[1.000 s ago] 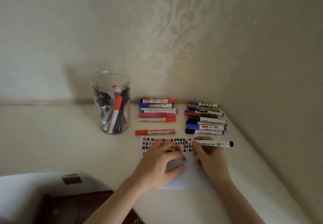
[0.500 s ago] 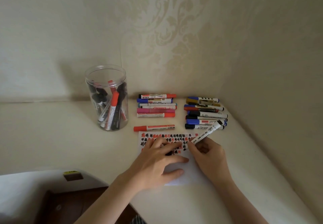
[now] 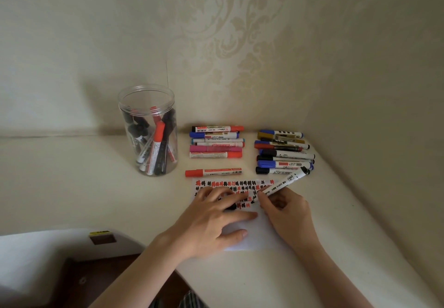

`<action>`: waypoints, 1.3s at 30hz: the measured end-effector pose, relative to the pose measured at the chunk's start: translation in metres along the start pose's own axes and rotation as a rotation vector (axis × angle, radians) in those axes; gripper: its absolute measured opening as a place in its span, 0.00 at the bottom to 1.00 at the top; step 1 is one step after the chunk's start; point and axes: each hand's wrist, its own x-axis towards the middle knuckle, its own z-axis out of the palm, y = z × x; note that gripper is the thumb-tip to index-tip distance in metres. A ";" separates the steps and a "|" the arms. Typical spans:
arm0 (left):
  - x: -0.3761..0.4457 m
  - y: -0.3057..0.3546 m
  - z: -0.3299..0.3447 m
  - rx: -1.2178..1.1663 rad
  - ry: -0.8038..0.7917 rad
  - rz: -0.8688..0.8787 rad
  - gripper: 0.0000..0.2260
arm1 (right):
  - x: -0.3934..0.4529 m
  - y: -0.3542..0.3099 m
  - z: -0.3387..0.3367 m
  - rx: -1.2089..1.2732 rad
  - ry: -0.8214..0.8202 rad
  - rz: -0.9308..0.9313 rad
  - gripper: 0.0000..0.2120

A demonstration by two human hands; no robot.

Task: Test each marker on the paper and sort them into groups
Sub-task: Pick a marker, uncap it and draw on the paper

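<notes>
head, change: a second ago I saw the marker [image 3: 281, 186] held level above the paper [image 3: 252, 240]; now it is tilted, tip down on the sheet beside the last scribbles, cap end up toward the right pile [image 3: 283, 154].
head, right hand [image 3: 286, 205]: fingers clamped on the marker low on the barrel, writing grip.
head, left hand [image 3: 213, 216]: fingers spread flat, pinning the paper; a dark bit shows under a fingertip, I cannot tell what it is.
head, paper: on the table [image 3: 72, 187], upper rows full of red and black test marks, lower half blank.
head, sorted: left pile [image 3: 216, 142] and right pile behind the paper, one red marker [image 3: 212, 172] lying alone just above the sheet.
head, untested: jar [image 3: 149, 130] holds several more markers.
meaning: I judge this one's test stroke is in progress; sorting it follows, with the jar not yet done.
</notes>
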 end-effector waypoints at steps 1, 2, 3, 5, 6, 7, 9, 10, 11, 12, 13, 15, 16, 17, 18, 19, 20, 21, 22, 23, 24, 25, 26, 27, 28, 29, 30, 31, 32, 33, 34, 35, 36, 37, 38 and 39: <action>0.000 0.000 0.001 0.003 0.002 -0.001 0.20 | 0.000 -0.001 0.000 -0.002 0.002 -0.003 0.05; 0.000 0.000 0.002 0.004 0.004 -0.002 0.20 | 0.000 -0.001 0.000 -0.003 0.004 -0.004 0.05; 0.000 0.000 0.002 0.002 0.006 -0.002 0.20 | 0.000 -0.001 0.000 -0.005 0.001 -0.003 0.05; 0.000 0.000 0.002 0.003 0.012 -0.002 0.20 | -0.001 -0.002 0.001 -0.013 -0.006 0.001 0.05; 0.000 -0.001 0.002 0.006 0.009 -0.004 0.20 | -0.001 -0.001 0.001 -0.022 -0.005 0.002 0.05; 0.001 -0.001 0.003 0.009 0.005 -0.005 0.20 | -0.001 -0.001 0.002 -0.030 0.002 0.004 0.05; 0.000 -0.001 0.003 0.006 0.008 -0.006 0.20 | -0.001 0.000 0.001 -0.028 0.019 0.007 0.06; 0.000 -0.001 0.003 0.005 0.013 -0.006 0.20 | -0.001 0.000 0.001 -0.022 0.022 0.005 0.06; 0.000 -0.001 0.003 0.007 0.016 -0.006 0.20 | -0.001 0.000 0.001 -0.017 0.019 0.002 0.07; 0.001 -0.001 0.003 0.010 0.017 -0.006 0.20 | -0.001 0.000 0.001 -0.016 0.012 -0.003 0.06; 0.001 -0.001 0.004 0.012 0.020 -0.005 0.20 | -0.001 0.000 0.001 -0.018 0.004 -0.008 0.06; 0.001 -0.001 0.004 0.008 0.025 -0.003 0.20 | -0.002 0.000 0.002 -0.025 0.004 -0.011 0.06; 0.001 -0.001 0.004 0.007 0.026 -0.001 0.20 | -0.002 0.000 0.002 -0.029 0.013 -0.009 0.06; 0.001 -0.001 0.004 0.007 0.026 0.002 0.20 | -0.002 -0.001 0.002 -0.030 0.024 -0.006 0.06; 0.001 -0.001 0.004 0.008 0.025 0.002 0.20 | -0.002 -0.001 0.001 -0.023 0.031 -0.003 0.06; 0.001 -0.001 0.004 0.007 0.024 0.000 0.20 | -0.002 -0.002 0.001 -0.012 0.034 -0.001 0.06; 0.001 -0.001 0.004 0.006 0.024 -0.001 0.20 | -0.002 -0.002 0.001 0.001 0.033 -0.002 0.06; 0.001 -0.001 0.004 0.004 0.025 -0.003 0.20 | -0.002 -0.003 0.000 0.010 0.030 -0.004 0.06; 0.001 -0.001 0.004 0.004 0.028 -0.004 0.20 | -0.002 -0.003 0.000 0.012 0.026 -0.007 0.05; 0.001 0.000 0.004 0.005 0.029 -0.004 0.20 | -0.002 -0.003 0.000 0.007 0.023 -0.011 0.05; 0.001 -0.001 0.004 0.006 0.029 -0.003 0.20 | -0.002 -0.003 0.001 -0.005 0.020 -0.016 0.05; 0.001 -0.001 0.004 0.007 0.030 -0.001 0.20 | -0.002 -0.002 0.002 -0.020 0.019 -0.022 0.06; 0.001 -0.001 0.004 0.008 0.030 0.001 0.20 | -0.002 -0.001 0.002 -0.033 0.018 -0.022 0.06; 0.001 -0.001 0.004 0.009 0.032 0.002 0.20 | -0.002 -0.001 0.002 -0.039 0.018 -0.019 0.06; 0.001 -0.001 0.005 0.009 0.034 0.003 0.20 | -0.002 0.000 0.002 -0.043 0.020 -0.019 0.06; 0.000 -0.001 0.004 0.009 0.035 0.005 0.20 | -0.002 0.000 0.002 -0.045 0.022 -0.019 0.06; 0.000 -0.001 0.004 0.007 0.032 0.005 0.20 | -0.002 0.000 0.002 -0.042 0.026 -0.016 0.06; 0.001 -0.001 0.004 0.004 0.028 0.005 0.20 | -0.001 0.000 0.002 -0.035 0.030 -0.012 0.06; 0.001 -0.001 0.004 -0.002 0.026 0.006 0.20 | 0.000 0.000 0.001 -0.028 0.033 -0.006 0.06; 0.001 -0.002 0.004 -0.007 0.024 0.007 0.20 | 0.000 0.000 0.002 -0.030 0.035 -0.003 0.06; 0.001 -0.002 0.003 -0.009 0.022 0.008 0.20 | 0.000 -0.001 0.002 -0.042 0.034 0.001 0.06; 0.001 -0.002 0.004 -0.008 0.019 0.008 0.21 | 0.000 -0.001 0.002 -0.056 0.033 0.008 0.07; 0.001 -0.002 0.004 -0.006 0.016 0.008 0.21 | 0.000 -0.001 0.003 -0.065 0.032 0.018 0.07; 0.001 -0.002 0.004 -0.002 0.015 0.008 0.21 | 0.000 -0.001 0.003 -0.067 0.030 0.028 0.06; 0.001 -0.001 0.004 0.003 0.015 0.009 0.21 | -0.001 -0.002 0.002 -0.063 0.030 0.034 0.06; 0.001 -0.001 0.004 0.008 0.018 0.011 0.21 | 0.000 -0.002 0.002 -0.044 0.034 0.039 0.05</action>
